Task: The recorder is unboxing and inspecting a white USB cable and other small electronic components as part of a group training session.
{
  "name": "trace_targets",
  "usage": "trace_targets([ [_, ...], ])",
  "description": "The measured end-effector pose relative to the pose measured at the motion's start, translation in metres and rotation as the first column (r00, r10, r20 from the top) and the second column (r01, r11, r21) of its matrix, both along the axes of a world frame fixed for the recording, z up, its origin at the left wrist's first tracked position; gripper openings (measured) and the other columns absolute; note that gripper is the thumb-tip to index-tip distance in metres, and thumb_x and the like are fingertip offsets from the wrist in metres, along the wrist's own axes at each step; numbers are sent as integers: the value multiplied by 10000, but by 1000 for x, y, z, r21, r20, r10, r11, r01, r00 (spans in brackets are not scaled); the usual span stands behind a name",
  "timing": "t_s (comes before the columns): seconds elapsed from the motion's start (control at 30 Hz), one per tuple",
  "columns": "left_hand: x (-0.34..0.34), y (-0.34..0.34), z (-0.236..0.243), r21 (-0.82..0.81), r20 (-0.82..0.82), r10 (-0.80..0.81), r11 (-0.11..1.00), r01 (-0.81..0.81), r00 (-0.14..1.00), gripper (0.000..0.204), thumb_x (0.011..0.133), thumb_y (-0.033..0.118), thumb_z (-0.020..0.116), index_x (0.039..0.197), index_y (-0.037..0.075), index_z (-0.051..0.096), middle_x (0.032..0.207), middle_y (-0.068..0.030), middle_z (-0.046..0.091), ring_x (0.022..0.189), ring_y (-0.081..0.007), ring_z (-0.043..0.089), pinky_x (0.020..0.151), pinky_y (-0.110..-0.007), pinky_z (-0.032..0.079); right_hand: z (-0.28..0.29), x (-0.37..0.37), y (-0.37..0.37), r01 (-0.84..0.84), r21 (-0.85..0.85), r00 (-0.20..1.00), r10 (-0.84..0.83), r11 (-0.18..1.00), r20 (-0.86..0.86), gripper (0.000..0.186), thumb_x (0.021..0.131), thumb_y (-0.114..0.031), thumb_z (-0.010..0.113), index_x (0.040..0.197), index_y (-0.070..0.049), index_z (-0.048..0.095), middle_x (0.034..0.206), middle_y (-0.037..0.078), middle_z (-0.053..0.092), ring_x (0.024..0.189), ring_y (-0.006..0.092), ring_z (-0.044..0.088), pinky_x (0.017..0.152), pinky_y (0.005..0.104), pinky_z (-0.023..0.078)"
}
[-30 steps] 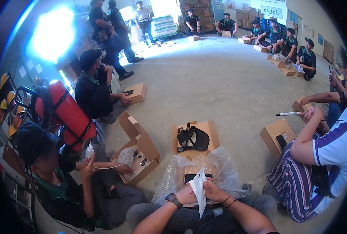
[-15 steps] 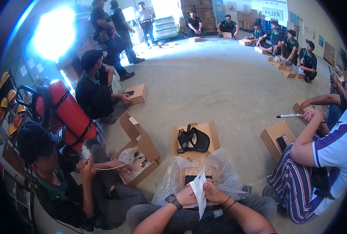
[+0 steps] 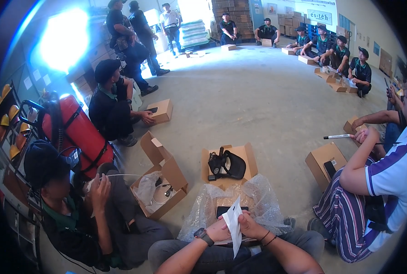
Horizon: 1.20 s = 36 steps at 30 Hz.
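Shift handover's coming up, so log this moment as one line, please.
left hand: touching white packet | right hand: holding it | just ahead: dark flat object, bubble wrap | beyond: black cap on brown cardboard

The grey floor (image 3: pixel 258 109) bears an open cardboard box (image 3: pixel 174 172) at near left and a closed carton (image 3: pixel 319 157) at right.

Hands (image 3: pixel 219 230) close together, half-curled — forearms (image 3: pixel 185 252) slanting inward from below.

Two-handed grip (image 3: pixel 250 227) on packet (image 3: pixel 233 222), bubble wrap (image 3: pixel 264 197)
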<state>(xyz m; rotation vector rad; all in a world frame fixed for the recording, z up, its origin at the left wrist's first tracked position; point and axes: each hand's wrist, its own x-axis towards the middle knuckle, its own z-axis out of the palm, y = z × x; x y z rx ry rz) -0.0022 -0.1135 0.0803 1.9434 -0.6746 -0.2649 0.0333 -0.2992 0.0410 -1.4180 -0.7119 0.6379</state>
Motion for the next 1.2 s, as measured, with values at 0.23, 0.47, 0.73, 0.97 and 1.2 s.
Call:
trace_targets([
  [0.23, 0, 1, 5, -5, 6, 2, 1000, -2, 1000, 662, 897, 148, 697, 1512, 59, 467, 1477, -163, 545, 1366, -356, 526, 1160, -419, 410, 3, 1, 2, -9, -4, 1000, 9, 1000, -28, 1008, 989, -832, 217, 1099, 5, 767, 1097, 91, 743, 884, 171, 712, 875, 279, 536],
  [0.47, 1, 1, -2, -34, -14, -5, 999, 4, 1000, 686, 896, 151, 702, 1526, 59, 446, 1477, -158, 543, 1360, -346, 530, 1161, -411, 409, -8, 3, -2, -67, 76, 989, 76, 995, -125, 823, 1082, -687, 297, 1220, 52, 632, 1128, 103, 696, 1068, 178, 626, 980, 320, 481],
  [0.73, 0, 3, -11, -18, 0, -3, 1000, 3, 1000, 668, 903, 158, 688, 1520, 58, 451, 1480, -168, 540, 1360, -357, 531, 1159, -416, 408, 2, 1, 2, -10, 9, 1000, 10, 1000, 5, 1005, 997, -822, 202, 1060, -5, 784, 1246, 84, 707, 896, 168, 711, 889, 294, 542],
  [0.97, 0, 3, -8, -2, 33, -6, 1000, 6, 999, 665, 905, 166, 681, 1520, 60, 452, 1480, -165, 544, 1361, -350, 533, 1157, -415, 409, 7, 2, -4, -84, 62, 990, 90, 995, -111, 850, 1068, -712, 308, 1214, 55, 644, 1128, 112, 706, 1080, 190, 635, 991, 321, 478],
  [1.2, 0, 1, 0, -6, 40, 1, 1000, -1, 999, 658, 906, 176, 679, 1514, 61, 458, 1479, -159, 548, 1357, -346, 535, 1154, -417, 410, 5, 0, -4, -65, 39, 989, 70, 997, -129, 855, 1063, -723, 301, 1209, 52, 632, 1110, 103, 690, 1063, 178, 610, 983, 321, 469],
])
